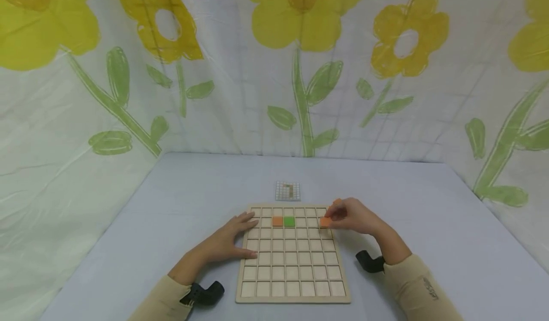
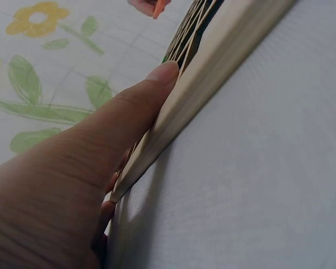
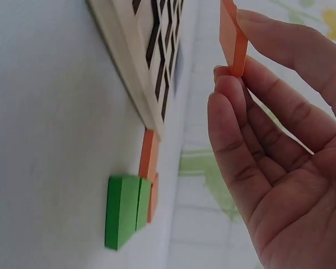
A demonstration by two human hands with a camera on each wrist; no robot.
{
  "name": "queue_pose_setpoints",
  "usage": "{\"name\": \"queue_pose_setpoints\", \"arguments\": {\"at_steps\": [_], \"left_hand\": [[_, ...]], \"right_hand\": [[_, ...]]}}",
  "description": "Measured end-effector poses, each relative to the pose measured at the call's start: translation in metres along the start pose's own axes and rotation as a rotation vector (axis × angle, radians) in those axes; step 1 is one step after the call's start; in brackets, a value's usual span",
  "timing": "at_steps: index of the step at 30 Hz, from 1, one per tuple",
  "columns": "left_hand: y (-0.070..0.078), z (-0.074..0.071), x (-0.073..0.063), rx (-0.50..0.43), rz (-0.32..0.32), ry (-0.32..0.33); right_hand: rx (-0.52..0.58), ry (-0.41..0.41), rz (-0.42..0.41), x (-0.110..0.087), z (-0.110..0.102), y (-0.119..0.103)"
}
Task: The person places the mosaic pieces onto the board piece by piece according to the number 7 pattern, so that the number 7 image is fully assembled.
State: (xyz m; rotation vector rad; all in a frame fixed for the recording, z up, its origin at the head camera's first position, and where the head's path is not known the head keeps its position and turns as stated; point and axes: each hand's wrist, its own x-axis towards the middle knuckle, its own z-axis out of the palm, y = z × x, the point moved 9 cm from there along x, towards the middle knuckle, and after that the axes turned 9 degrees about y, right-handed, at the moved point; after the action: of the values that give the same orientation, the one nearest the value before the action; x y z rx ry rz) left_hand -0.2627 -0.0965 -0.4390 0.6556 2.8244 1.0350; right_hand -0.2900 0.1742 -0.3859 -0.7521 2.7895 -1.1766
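Note:
A wooden grid board (image 1: 293, 300) lies on the table, with an orange tile (image 1: 277, 221) and a green tile (image 1: 289, 221) side by side in its second row from the far edge. My left hand (image 1: 224, 239) rests along the board's left edge, fingers spread; in the left wrist view its thumb (image 2: 129, 109) lies on the frame. Over the board's upper right part, my right hand (image 1: 355, 216) pinches another orange tile (image 3: 233, 39) between thumb and fingers. The right wrist view shows this tile held above the board, apart from it.
Beyond the board's far edge lies a small card (image 1: 288, 191) printed with a coloured grid. Loose green tiles (image 3: 122, 210) and orange tiles (image 3: 149, 154) lie by the board's right side, mostly hidden behind the right hand in the head view. A flower-patterned curtain (image 1: 240, 83) hangs behind the table.

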Motion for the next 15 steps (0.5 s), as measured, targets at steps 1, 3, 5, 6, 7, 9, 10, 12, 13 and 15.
{"name": "queue_pose_setpoints", "arguments": {"at_steps": [1,3,5,6,7,9,10,12,13,15], "left_hand": [[0.0,0.0,0.0,0.0,0.002,0.0],[0.0,0.0,-0.001,-0.002,0.003,-0.001],[0.001,0.0,-0.001,-0.007,0.009,0.0],[0.001,0.0,-0.001,-0.009,0.013,0.001],[0.001,0.0,-0.001,-0.009,0.014,0.001],[0.001,0.0,-0.001,-0.012,0.016,0.003],[0.001,0.0,-0.001,-0.008,0.014,0.002],[0.0,0.0,-0.001,0.004,0.008,0.001],[0.0,0.0,-0.001,0.007,0.004,0.0],[-0.001,0.0,0.0,0.01,-0.002,0.0]], "right_hand": [[0.004,-0.006,-0.001,0.002,0.002,-0.001],[0.009,-0.015,-0.003,0.006,0.006,-0.004],[0.014,-0.021,0.003,0.009,0.009,-0.006],[0.02,-0.024,0.005,0.011,0.011,-0.007],[0.023,-0.026,0.005,0.012,0.012,-0.008],[0.033,-0.03,0.004,0.015,0.015,-0.01],[0.039,-0.031,0.005,0.016,0.016,-0.011],[0.056,-0.037,0.011,0.019,0.018,-0.013],[0.061,-0.042,0.014,0.021,0.02,-0.013],[0.071,-0.047,0.015,0.024,0.022,-0.015]]}}
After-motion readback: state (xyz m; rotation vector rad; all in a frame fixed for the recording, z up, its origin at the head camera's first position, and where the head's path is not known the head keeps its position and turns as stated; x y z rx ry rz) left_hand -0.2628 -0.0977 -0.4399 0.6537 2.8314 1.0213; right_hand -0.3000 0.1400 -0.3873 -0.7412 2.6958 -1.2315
